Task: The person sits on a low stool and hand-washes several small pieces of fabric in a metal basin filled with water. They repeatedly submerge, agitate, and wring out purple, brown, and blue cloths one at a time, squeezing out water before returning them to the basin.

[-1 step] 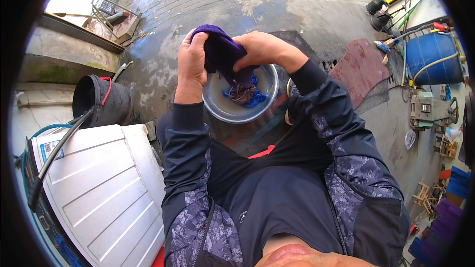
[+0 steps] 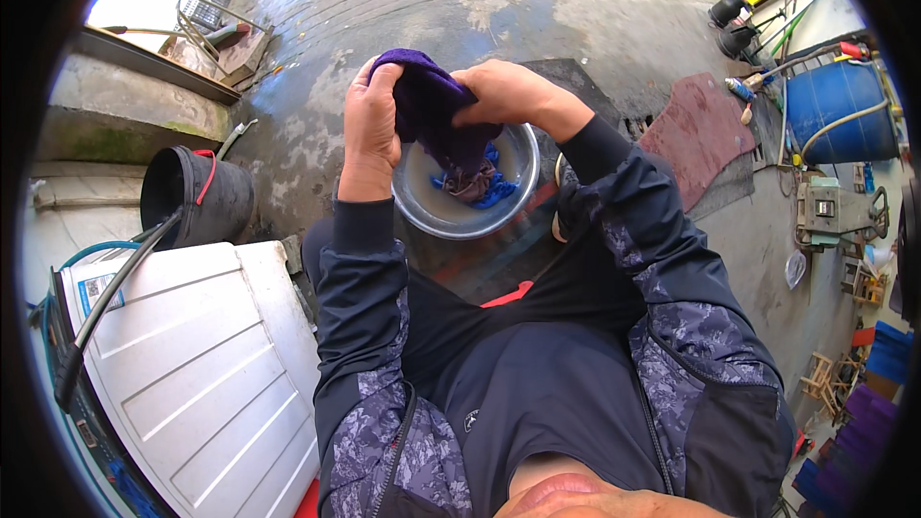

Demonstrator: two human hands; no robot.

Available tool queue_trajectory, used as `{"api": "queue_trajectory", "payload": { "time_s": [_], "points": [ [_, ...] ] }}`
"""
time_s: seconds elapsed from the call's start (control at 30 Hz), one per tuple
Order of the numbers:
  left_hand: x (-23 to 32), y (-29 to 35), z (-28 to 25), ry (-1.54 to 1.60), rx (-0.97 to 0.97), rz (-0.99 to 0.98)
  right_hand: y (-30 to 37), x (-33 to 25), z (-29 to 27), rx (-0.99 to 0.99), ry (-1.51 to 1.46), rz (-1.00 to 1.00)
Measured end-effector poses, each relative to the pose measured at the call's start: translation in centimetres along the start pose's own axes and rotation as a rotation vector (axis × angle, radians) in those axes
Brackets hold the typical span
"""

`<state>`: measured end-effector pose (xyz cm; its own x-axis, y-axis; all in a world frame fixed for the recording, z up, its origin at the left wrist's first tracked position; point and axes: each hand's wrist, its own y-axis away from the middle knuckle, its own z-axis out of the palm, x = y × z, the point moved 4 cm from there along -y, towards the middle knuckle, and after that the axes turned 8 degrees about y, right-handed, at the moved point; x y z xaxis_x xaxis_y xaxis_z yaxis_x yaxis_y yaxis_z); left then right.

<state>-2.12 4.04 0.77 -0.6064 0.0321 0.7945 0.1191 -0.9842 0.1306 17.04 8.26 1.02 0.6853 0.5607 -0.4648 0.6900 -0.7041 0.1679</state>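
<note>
A dark purple cloth [image 2: 422, 113] hangs stretched between my two hands, over a round metal basin [image 2: 529, 194]. My left hand [image 2: 369, 125] pinches its upper left edge, the thumb laid over the cloth. At its right side my right hand [image 2: 510, 96] grips it between thumb and fingers; some of those fingertips are hidden behind the fabric. The cloth's lower end hangs down into the basin. A brownish cloth [image 2: 466, 185] and a bright blue cloth [image 2: 498, 195] lie bunched in the basin, close below the purple one. I cannot tell whether they touch it.
To the left stand a black bucket [image 2: 245, 194] with a red handle and a white ribbed panel [image 2: 192, 336] with a hose across it. A dark red mat [image 2: 696, 134] lies on the floor at the right, near a blue barrel [image 2: 833, 115]. My shoe [image 2: 568, 177] is beside the basin.
</note>
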Motion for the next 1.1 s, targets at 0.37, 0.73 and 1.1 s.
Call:
{"api": "queue_trajectory", "payload": {
  "time_s": [0.37,0.73,1.1],
  "points": [
    [-2.5,-0.7,-0.8,0.123,0.137,-0.223,-1.8,-1.0,1.8,0.331,-0.804,0.037],
    [-5.9,-0.8,-1.1,0.191,0.268,-0.214,-0.4,-6.1,1.8,0.714,-0.232,0.009],
    [-5.9,-0.8,0.5,0.247,-0.033,-0.086,0.0,-6.1,1.9,1.009,-0.141,-0.139]
  ]
}}
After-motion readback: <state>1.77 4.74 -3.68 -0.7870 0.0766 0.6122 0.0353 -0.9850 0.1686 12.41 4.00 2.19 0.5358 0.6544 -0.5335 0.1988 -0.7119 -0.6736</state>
